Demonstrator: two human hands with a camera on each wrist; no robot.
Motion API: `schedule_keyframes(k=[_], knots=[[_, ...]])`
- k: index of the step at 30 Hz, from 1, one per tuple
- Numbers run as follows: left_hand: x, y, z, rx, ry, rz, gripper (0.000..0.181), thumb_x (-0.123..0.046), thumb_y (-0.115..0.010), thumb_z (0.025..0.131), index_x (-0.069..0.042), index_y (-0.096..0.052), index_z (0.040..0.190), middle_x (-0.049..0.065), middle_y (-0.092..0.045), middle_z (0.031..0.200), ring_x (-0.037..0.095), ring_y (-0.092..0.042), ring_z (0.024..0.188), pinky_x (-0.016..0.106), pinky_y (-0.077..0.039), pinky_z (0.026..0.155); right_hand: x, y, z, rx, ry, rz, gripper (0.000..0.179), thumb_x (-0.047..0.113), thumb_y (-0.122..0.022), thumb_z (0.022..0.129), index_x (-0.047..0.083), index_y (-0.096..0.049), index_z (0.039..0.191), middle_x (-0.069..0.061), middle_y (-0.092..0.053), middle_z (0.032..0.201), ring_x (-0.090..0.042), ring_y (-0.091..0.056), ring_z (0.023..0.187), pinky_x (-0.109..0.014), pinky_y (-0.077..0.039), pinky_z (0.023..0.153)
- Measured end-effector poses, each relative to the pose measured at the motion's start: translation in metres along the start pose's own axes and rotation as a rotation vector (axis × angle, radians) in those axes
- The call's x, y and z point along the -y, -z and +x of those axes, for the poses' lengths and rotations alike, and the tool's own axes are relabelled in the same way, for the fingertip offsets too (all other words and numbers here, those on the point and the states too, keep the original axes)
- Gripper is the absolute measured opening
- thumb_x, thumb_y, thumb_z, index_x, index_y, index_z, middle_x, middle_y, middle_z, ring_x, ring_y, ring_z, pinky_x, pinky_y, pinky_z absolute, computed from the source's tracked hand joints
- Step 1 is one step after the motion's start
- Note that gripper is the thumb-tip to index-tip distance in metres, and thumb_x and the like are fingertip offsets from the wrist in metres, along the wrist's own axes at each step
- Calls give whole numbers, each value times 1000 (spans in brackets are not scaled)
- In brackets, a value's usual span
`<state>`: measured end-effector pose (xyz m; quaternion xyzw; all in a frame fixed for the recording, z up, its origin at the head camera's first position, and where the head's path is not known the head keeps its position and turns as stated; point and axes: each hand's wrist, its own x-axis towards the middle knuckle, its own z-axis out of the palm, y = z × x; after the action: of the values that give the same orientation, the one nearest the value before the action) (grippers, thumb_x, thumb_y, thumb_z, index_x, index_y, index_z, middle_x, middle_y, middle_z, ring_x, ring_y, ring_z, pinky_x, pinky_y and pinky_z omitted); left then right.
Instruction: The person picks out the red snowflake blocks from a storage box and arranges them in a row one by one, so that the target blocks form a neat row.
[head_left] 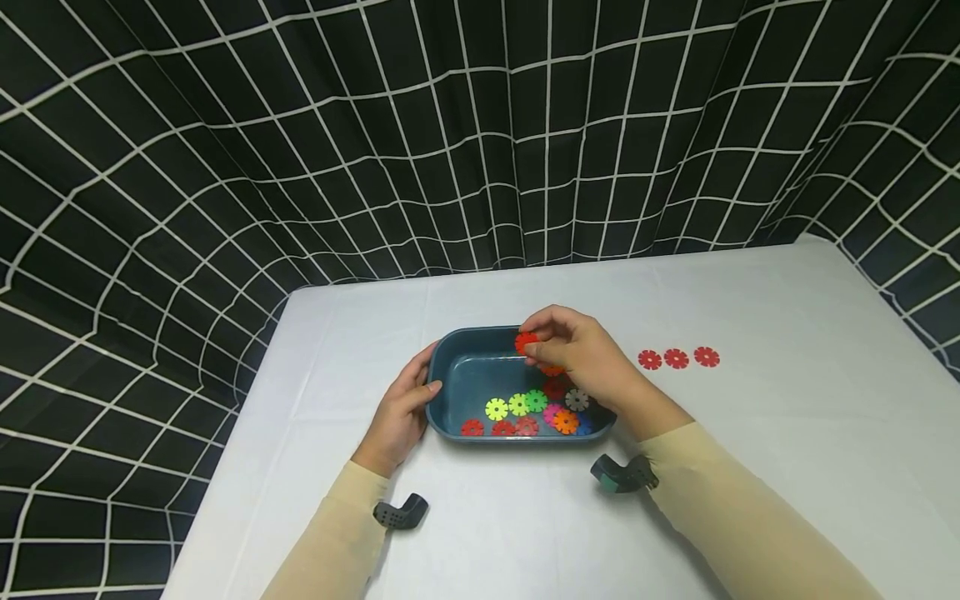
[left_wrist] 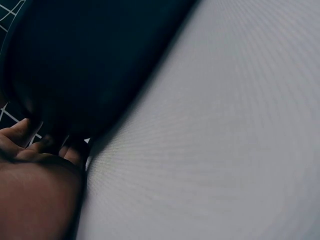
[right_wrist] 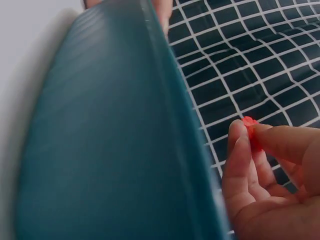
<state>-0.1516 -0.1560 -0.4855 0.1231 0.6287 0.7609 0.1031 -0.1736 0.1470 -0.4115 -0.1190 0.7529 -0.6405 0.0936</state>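
Note:
My right hand point(head_left: 573, 346) pinches a red notched plastic disc point(head_left: 525, 342) between thumb and fingers, above the far side of a dark blue tray point(head_left: 465, 333). In the right wrist view the disc point(right_wrist: 254, 135) shows as a small red edge between the fingertips. With the thumb over the rim and the fingers along the outside, my left hand point(head_left: 401, 417) grips the tray's left end. Inside the tray lie several more notched discs: a yellow one point(head_left: 497, 408), a green one point(head_left: 536, 401), a grey one point(head_left: 577, 400), an orange one point(head_left: 566, 422) and red ones along the near wall.
Three red discs point(head_left: 677, 358) lie in a row on the white tablecloth point(head_left: 787, 417), right of the tray. A black curtain with white grid lines point(head_left: 480, 125) hangs behind and beside the table. Each wrist carries a small dark camera mount.

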Motion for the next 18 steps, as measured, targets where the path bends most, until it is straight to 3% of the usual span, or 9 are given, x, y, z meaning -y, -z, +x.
schedule_keyframes(k=[5,9,18], knots=[[-1,-1,0,1,1,-6,61,-1,-48,110,-7,-36,169,10,-39,171,27,-35,158,38,-35,123,3,12,-6,-19,1,19,25,4,-71,105,-2,-70,129,-19,-74,111,-47,-73,105,-47,-63,92],[-1,-1,1,0,2,-11,61,-1,-49,110,-6,-36,169,12,-38,172,28,-34,158,39,-35,124,6,23,-12,-40,-3,-3,25,5,-71,106,-2,-70,130,-19,-74,113,-38,-75,102,-42,-63,91],[0,0,1,-5,5,-7,61,-2,-49,110,-4,-34,169,14,-37,172,30,-34,158,40,-34,124,0,47,-25,-89,-24,-52,25,7,-72,105,-2,-70,129,-21,-71,115,-36,-75,98,-31,-63,86]])
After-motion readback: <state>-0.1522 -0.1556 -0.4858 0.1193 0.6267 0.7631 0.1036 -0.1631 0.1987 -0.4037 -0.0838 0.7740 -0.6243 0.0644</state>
